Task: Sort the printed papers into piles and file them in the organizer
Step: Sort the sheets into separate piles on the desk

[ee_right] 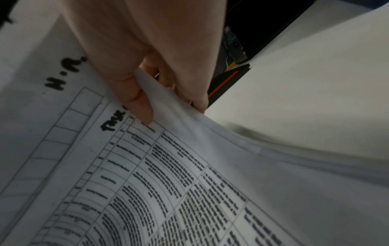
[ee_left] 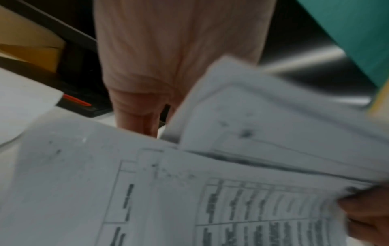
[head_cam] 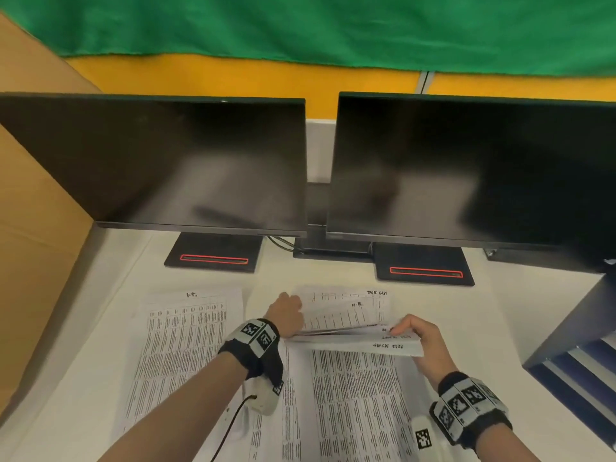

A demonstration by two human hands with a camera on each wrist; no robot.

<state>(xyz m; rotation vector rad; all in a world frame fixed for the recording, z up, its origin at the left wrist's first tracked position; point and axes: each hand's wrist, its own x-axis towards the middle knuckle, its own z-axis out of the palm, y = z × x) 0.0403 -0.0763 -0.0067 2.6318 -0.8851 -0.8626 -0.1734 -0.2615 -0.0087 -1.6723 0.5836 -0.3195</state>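
Observation:
I hold a fanned stack of printed papers above the desk between both hands. My left hand grips its left edge, fingers curled behind the sheets. My right hand pinches the right corner, thumb on top and fingers underneath; the sheet there is marked "H.R". A pile marked "I.T." lies flat at the left. More printed sheets lie on the desk under my hands. A dark organizer with blue and white shelves stands at the right edge.
Two dark monitors stand behind the papers on black bases. A brown cardboard panel closes off the left side. The white desk runs to the organizer.

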